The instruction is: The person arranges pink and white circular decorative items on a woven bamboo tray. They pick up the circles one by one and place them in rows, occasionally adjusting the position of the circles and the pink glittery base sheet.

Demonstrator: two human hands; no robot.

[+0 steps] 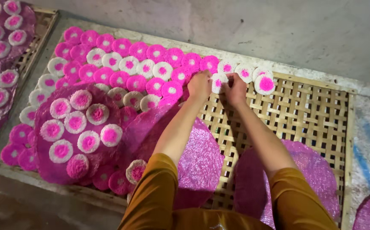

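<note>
Nearest lie large flat magenta lacy rounds [200, 164] on the woven bamboo drying tray [312, 106]. Farther out, the left hand [199, 85] and right hand [236, 88] together pinch a small white disc with a pink centre [217, 81] — likely light, brittle, best gripped by its edges — with crowded rows of pink discs [129, 64] alongside.

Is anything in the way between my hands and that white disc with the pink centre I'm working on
Nothing visible. The left hand and right hand are already on the white disc, at the edge of the laid rows on the woven bamboo tray.
</note>
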